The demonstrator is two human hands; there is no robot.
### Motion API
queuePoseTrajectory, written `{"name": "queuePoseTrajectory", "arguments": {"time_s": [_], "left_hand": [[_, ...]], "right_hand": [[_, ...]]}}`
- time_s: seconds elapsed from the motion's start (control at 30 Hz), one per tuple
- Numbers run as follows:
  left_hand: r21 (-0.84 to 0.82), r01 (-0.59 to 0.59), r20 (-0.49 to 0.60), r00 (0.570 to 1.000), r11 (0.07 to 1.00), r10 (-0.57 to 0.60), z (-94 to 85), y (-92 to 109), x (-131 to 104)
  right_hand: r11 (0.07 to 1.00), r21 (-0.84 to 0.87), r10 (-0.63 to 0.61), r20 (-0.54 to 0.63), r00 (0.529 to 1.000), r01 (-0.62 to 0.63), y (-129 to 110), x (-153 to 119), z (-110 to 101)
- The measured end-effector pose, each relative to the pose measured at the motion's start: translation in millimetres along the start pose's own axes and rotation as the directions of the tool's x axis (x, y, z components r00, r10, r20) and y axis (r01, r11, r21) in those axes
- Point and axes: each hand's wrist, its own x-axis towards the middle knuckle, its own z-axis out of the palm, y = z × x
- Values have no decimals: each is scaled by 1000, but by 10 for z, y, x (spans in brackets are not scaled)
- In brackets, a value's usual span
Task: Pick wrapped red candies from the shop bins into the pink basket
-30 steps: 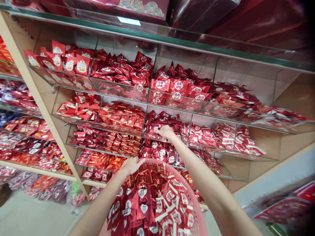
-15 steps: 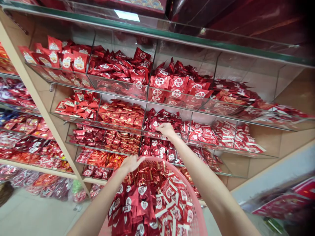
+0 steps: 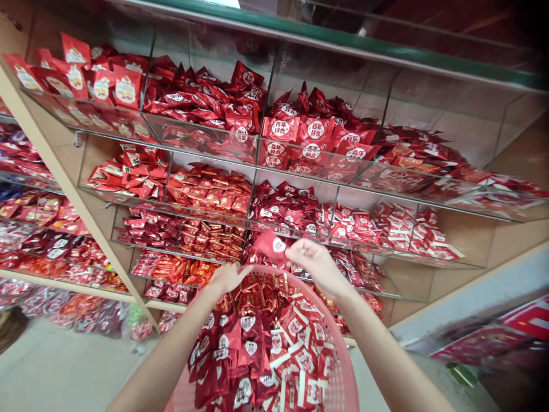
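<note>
My right hand point(image 3: 319, 264) pinches a small dark red candy packet point(image 3: 266, 244) by its edge; a white label shows on it, and it is slightly blurred. It hangs in front of the shelves, just above the far rim of a pink plastic basket point(image 3: 348, 349). On the basket's far left rim, my left hand point(image 3: 226, 279) is closed, thumb along the edge. Inside the basket lie dark red packets with white hearts point(image 3: 251, 349), red-and-white packets point(image 3: 295, 326) and shiny red-gold wrapped sweets point(image 3: 253, 296).
Glass-fronted shelves point(image 3: 206, 214) hold red packets in divided compartments. A thick glass shelf edge point(image 3: 343, 43) crosses overhead. A wooden upright point(image 3: 81, 197) separates a second shelf unit on the left. Bagged goods point(image 3: 92, 312) rest on the floor there.
My right hand has drawn back and down from the middle shelf compartment, bringing a red candy packet over toward the basket. My left hand stays on the rim.
</note>
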Motion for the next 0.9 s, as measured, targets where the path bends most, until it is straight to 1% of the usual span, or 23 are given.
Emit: {"name": "queuePoseTrajectory", "arguments": {"time_s": [0.07,0.13,0.2,0.3,0.37,0.43,0.5,0.67,0.8,0.9], "left_hand": [[4,-3,8,1000,1000,3,3,-1,5],[14,-9,8,1000,1000,9,-4,2,4],[23,-13,6,1000,1000,12,-15,7,-3],[27,-9,9,1000,1000,9,-27,18,-14],[35,-9,2,1000,999,9,-28,24,-19],[44,-8,-5,1000,999,8,-28,29,-24],[47,-7,-3,1000,999,7,-28,32,-29],[37,-8,-9,1000,999,9,-32,33,-37],[26,9,2,1000,1000,-9,-29,31,-34],[29,7,-3,1000,1000,-7,-26,30,-33]], "right_hand": [[993,-11,114,99,989,-114,169,-200,6],[974,-53,226,156,962,-221,374,-353,-41],[942,-102,334,203,920,-320,584,-476,-124],[878,-150,478,265,837,-454,855,-627,-227],[843,-161,537,284,794,-512,983,-702,-230],[820,-174,571,283,770,-545,1066,-746,-177],[811,-191,585,267,766,-553,1113,-754,-96],[841,-165,542,227,809,-516,1175,-687,49],[836,-155,548,196,813,-526,1226,-649,100],[842,-143,540,194,819,-521,1256,-647,163]]}}
